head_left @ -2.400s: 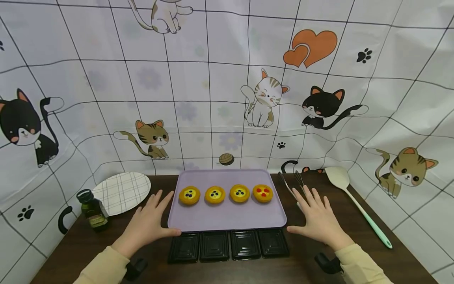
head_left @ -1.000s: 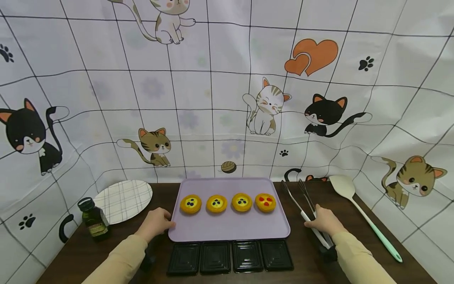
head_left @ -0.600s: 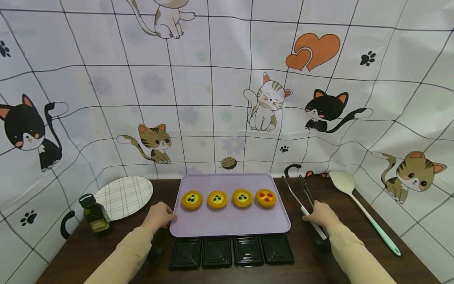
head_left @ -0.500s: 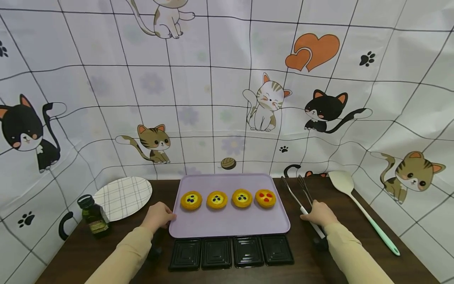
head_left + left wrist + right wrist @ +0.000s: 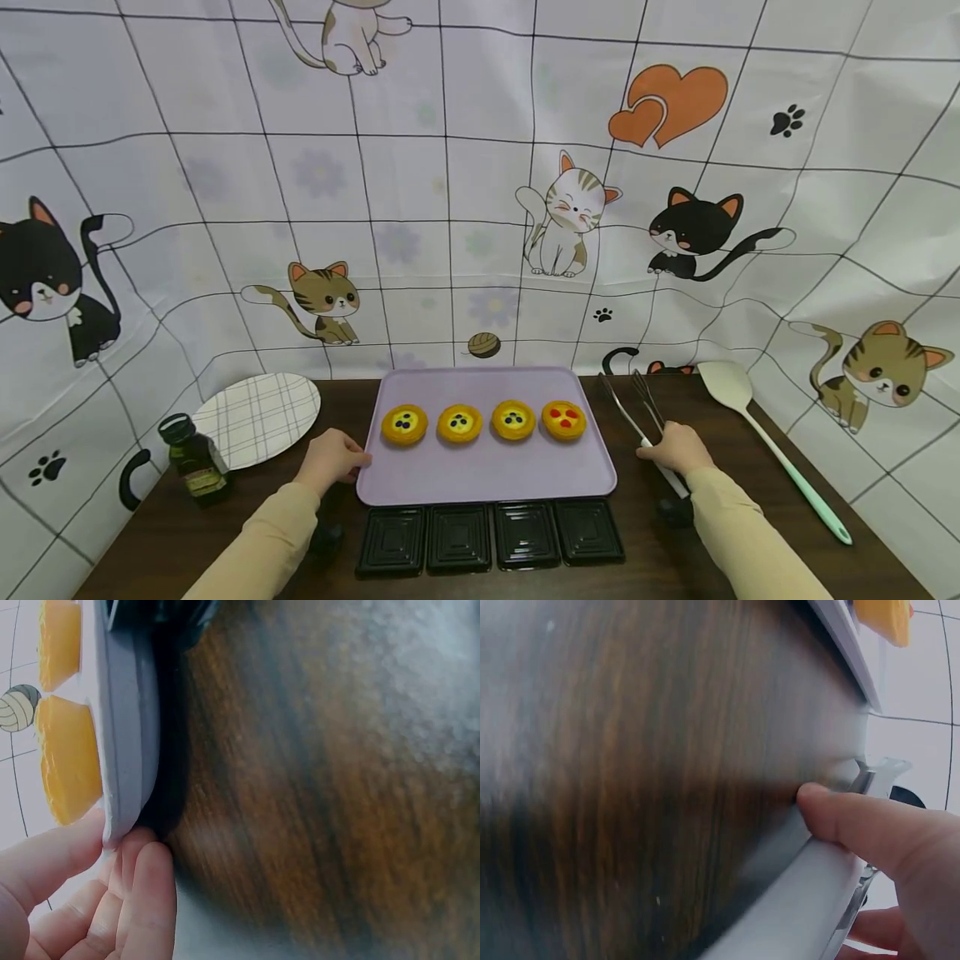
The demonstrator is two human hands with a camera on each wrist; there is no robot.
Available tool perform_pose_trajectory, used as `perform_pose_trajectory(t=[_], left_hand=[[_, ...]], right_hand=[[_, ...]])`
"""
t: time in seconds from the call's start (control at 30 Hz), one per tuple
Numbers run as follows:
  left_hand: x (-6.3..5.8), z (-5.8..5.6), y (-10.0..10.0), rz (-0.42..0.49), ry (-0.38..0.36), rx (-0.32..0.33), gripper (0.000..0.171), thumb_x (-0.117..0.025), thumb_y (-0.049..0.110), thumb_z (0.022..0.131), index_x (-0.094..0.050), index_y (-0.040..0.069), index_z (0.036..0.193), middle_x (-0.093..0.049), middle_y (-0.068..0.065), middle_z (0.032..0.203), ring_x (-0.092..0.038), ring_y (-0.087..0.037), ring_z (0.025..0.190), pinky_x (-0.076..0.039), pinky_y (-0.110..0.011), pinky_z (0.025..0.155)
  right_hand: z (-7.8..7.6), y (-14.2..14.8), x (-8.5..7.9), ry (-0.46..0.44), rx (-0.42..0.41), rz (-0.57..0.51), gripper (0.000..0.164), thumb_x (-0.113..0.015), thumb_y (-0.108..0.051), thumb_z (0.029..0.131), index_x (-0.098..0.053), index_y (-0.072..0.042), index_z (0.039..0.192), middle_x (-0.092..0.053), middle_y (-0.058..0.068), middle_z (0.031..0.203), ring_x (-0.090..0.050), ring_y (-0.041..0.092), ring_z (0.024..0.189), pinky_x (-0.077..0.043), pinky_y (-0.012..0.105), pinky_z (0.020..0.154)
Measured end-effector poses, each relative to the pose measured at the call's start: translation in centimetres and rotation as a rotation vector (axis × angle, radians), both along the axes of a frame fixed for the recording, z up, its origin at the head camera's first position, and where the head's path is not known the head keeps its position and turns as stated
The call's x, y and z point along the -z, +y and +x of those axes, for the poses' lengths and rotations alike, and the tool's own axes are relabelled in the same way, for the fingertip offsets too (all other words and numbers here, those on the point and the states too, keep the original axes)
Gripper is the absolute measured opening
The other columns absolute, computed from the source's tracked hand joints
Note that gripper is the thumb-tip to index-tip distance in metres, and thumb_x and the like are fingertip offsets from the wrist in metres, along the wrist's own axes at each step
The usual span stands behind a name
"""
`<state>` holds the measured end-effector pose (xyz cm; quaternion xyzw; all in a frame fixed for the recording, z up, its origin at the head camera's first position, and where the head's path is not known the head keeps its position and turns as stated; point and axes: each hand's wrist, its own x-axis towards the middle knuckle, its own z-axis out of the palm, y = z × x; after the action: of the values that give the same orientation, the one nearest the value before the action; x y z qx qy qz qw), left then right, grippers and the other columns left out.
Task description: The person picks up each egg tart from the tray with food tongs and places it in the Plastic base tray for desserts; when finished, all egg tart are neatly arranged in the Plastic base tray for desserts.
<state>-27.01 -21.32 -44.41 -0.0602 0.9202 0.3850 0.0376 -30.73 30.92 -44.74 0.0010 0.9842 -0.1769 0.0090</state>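
In the head view my left hand (image 5: 330, 462) pinches the left edge of a lilac tray (image 5: 487, 483). The left wrist view shows the thumb over the rim and the fingertips under it. On the tray stand three yellow tarts (image 5: 460, 423) with dark blue dots and one tart (image 5: 564, 422) with red pieces, all in a row. My right hand (image 5: 678, 450) holds tongs with white handles (image 5: 670, 478) and metal ends, right of the tray. In the right wrist view, the thumb lies on one white handle (image 5: 787, 907) and fingers show on the far side.
Several black square plastic containers (image 5: 459, 540) line up before the tray. At left are a checked white plate (image 5: 262, 417) and a dark green bottle (image 5: 193, 462). A spatula (image 5: 787, 462) with a mint handle lies at right. A cat-print sheet (image 5: 450, 192) hangs behind the table.
Both hands were spread beside the tray at first. The left then closed on the tray's edge and the right on the tongs. Over the last half second they have hardly moved.
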Motion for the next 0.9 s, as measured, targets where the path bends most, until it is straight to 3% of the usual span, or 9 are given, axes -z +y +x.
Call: perform_pose_trajectory(t=[0.1, 0.3, 0.43, 0.7, 0.9], left_hand=[[0.0, 0.0, 0.0, -0.008, -0.002, -0.002, 0.019, -0.073, 0.008, 0.079, -0.069, -0.01, 0.084, -0.065, -0.016, 0.08, -0.066, -0.021, 0.061, -0.059, -0.034, 0.058], [0.3, -0.1, -0.2, -0.008, -0.008, -0.007, 0.022, -0.073, 0.01, 0.079, -0.07, -0.011, 0.086, -0.066, -0.014, 0.08, -0.067, -0.022, 0.062, -0.059, -0.034, 0.059], [0.6, -0.3, -0.3, 0.023, -0.016, 0.001, 0.024, -0.073, 0.01, 0.079, -0.069, -0.012, 0.088, -0.067, -0.014, 0.08, -0.067, -0.022, 0.064, -0.059, -0.034, 0.06], [1.1, 0.1, -0.8, 0.262, -0.003, 0.027, 0.035, -0.069, 0.0, 0.08, -0.06, -0.02, 0.108, -0.067, -0.025, 0.093, -0.069, -0.024, 0.076, -0.059, -0.037, 0.07], [1.3, 0.1, -1.0, 0.347, 0.007, 0.052, 0.042, -0.068, -0.001, 0.082, -0.054, -0.02, 0.117, -0.066, -0.027, 0.101, -0.068, -0.023, 0.082, -0.059, -0.037, 0.074]], right_hand=[[0.0, 0.6, -0.1, 0.012, 0.013, -0.049, 0.068, -0.075, -0.031, 0.073, -0.05, 0.024, 0.106, -0.057, 0.033, 0.09, -0.057, 0.038, 0.077, -0.052, 0.048, 0.068], [1.0, 1.3, -0.5, 0.056, 0.055, -0.118, 0.072, -0.067, -0.022, 0.079, -0.037, 0.024, 0.126, -0.048, 0.043, 0.112, -0.053, 0.05, 0.095, -0.047, 0.059, 0.081], [1.8, 2.1, 0.0, 0.11, 0.067, -0.126, 0.071, -0.065, -0.025, 0.079, -0.039, 0.022, 0.126, -0.053, 0.039, 0.109, -0.056, 0.045, 0.089, -0.048, 0.056, 0.077], [3.5, 3.5, 0.3, 0.142, 0.061, -0.136, 0.07, -0.063, -0.03, 0.082, -0.041, 0.015, 0.131, -0.058, 0.033, 0.107, -0.058, 0.031, 0.076, -0.051, 0.046, 0.064], [4.9, 4.1, -0.2, 0.193, 0.071, -0.124, 0.076, -0.063, -0.045, 0.085, -0.043, 0.013, 0.13, -0.06, 0.033, 0.106, -0.06, 0.03, 0.075, -0.051, 0.045, 0.062]])
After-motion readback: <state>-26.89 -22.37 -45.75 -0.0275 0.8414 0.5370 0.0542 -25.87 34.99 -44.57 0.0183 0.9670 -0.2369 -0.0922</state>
